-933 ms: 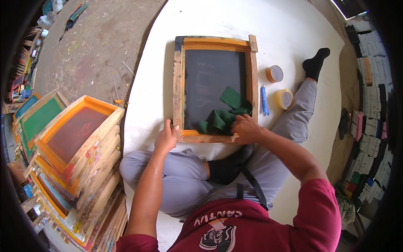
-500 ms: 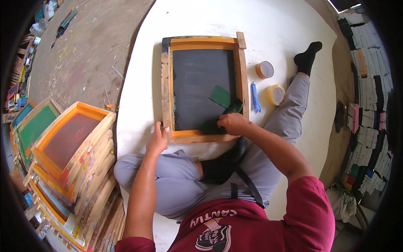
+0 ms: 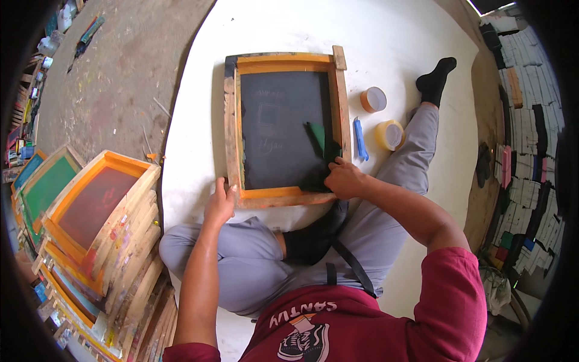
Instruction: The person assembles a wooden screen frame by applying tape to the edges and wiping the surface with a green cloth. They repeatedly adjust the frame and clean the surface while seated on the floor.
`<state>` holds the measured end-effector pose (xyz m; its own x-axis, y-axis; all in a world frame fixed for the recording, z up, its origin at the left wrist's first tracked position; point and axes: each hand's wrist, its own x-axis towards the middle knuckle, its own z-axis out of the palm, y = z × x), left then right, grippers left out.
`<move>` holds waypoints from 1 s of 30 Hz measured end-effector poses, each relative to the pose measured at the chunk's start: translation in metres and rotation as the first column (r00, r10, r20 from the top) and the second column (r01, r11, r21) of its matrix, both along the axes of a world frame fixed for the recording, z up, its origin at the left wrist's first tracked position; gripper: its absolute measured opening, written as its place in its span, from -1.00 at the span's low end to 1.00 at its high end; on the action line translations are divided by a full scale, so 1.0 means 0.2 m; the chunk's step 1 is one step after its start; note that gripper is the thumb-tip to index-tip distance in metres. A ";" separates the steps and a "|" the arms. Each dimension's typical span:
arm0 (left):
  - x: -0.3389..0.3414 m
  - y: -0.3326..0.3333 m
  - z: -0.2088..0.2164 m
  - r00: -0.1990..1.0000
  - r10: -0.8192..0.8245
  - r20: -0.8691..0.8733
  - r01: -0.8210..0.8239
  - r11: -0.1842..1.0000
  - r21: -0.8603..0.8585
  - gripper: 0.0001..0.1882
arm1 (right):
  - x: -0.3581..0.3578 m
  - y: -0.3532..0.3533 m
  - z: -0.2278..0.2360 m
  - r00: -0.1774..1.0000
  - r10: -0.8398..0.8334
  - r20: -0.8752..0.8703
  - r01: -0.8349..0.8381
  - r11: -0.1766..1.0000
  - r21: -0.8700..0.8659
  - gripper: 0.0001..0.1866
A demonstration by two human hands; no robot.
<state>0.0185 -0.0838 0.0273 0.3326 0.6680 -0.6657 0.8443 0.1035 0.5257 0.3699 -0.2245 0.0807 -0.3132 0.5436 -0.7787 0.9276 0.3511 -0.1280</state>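
Observation:
A wooden screen printing frame (image 3: 230, 130) with a dark mesh (image 3: 280, 108) lies across the white surface before me, faint pale marks showing on the mesh. My left hand (image 3: 221, 202) grips its near left corner, thumb on top of the wood. At the near right corner, my right hand (image 3: 347, 179) is closed on a dark green, thin, floppy piece (image 3: 325, 143) that looks like cloth or film. Its far end stands up folded over the mesh. Part of it is hidden by my fingers and blends with the dark mesh.
To the right of the frame lie a blue cutter knife (image 3: 360, 139), a brown tape roll (image 3: 373, 99) and a clear yellowish tape roll (image 3: 389, 135). A stack of wooden screen frames (image 3: 123, 223) rises at my left. My outstretched leg (image 3: 407, 157) borders the right side.
The green piece has gone from a broad flap to a narrow, folded upright shape. My right hand has shifted slightly right along the frame's corner. The left hand keeps its hold.

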 end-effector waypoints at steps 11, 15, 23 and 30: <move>0.02 0.00 0.01 1.000 -0.021 -0.016 0.021 1.000 0.021 -0.51 | 0.16 0.32 0.00 0.676 -0.565 -0.474 0.705 0.682 0.193 -0.73; 0.01 -0.01 -0.01 0.999 0.005 -0.031 -0.005 1.000 0.019 -0.50 | 0.12 0.43 0.09 0.448 -0.470 -0.761 0.884 0.361 0.297 -0.62; 0.02 -0.01 0.03 0.998 -0.055 0.013 0.049 0.959 0.279 -0.36 | 0.03 -0.02 -0.02 0.271 -0.826 -0.494 0.875 -0.003 0.484 -0.22; 0.05 -0.03 -0.06 0.997 -0.070 0.039 0.049 0.916 0.397 -0.32 | 0.03 -0.19 -0.18 0.048 -0.864 -0.502 0.957 -0.105 0.271 -0.41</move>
<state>0.0283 -0.0894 0.0152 0.4063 0.8512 -0.3322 0.8134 -0.1714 0.5558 0.3757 -0.2625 0.0437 0.7285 0.5975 -0.3351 0.4169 -0.7749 -0.4752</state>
